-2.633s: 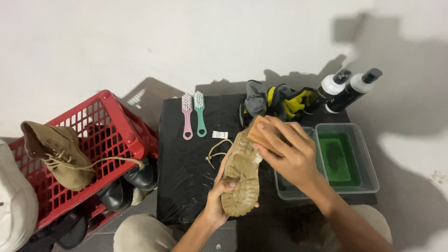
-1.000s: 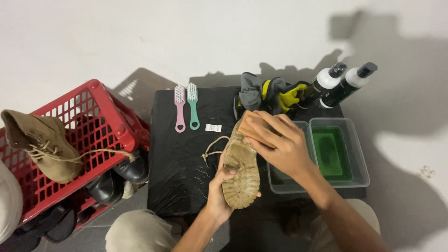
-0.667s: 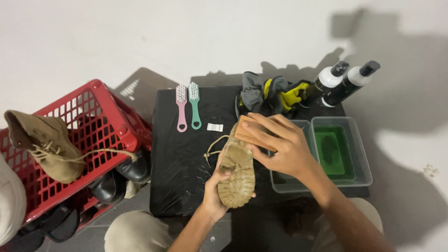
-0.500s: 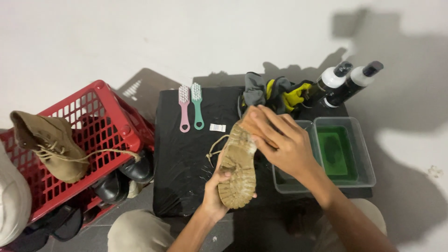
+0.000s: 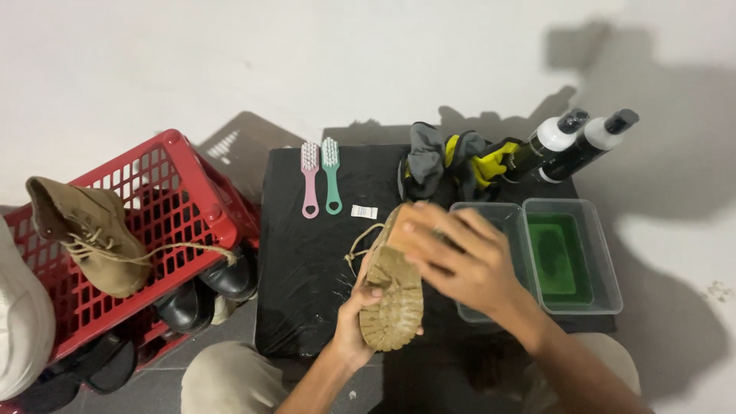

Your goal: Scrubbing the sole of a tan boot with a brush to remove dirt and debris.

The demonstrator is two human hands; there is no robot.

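Single view only: head-worn camera is looking almost straight down from above the person's lap, facing forward toward the white wall. It is sitting fairly near, taking in the whole black counter (image 5: pixel 307 276) mid-frame, the red crate (image 5: pixel 192 192) running off the left edge, both forearms entering from the bottom edge. No second view is sharing any of the scene

A plain white wall (image 5: pixel 230 69) fills the far side, crossed by dark shadows at right. A low table under black cloth (image 5: pixel 307 261) stands on grey floor (image 5: pixel 153 383), near centre.
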